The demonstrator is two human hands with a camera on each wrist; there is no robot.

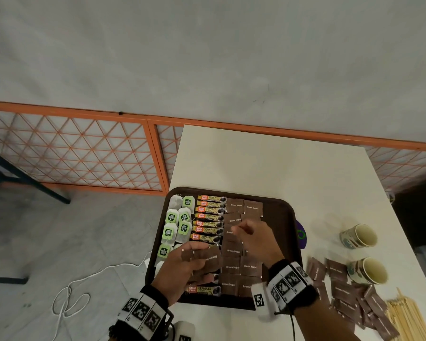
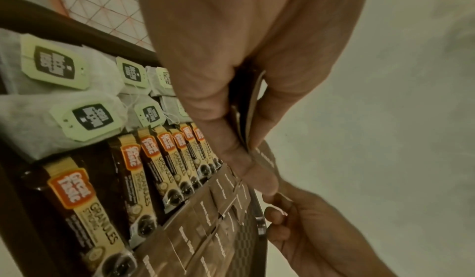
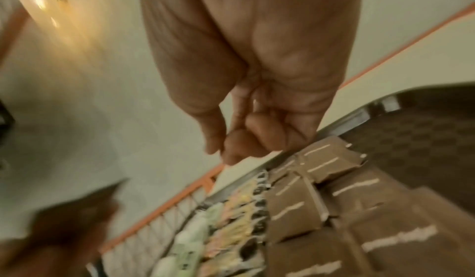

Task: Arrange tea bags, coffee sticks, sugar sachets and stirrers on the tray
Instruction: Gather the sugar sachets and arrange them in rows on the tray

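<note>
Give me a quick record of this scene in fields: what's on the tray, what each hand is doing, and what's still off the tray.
tray: dark brown, on a white table
tea bags: left side of the tray
coffee sticks: middle column
sugar sachets on tray: right of the coffee sticks
left hand: grips a small stack of sugar sachets above the tray
right hand: above the sachets on the tray, fingers curled, nothing seen in it
loose sachets: heaped on the table, right of the tray
stirrers: on the table, not yet on the tray
cups: two, right of the tray

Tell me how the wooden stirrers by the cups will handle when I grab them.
The stirrers look thin, straight and stiff, probably very light. Lying loose in a bundle on the table, they may scatter or slide apart, so pinch several together.
</note>
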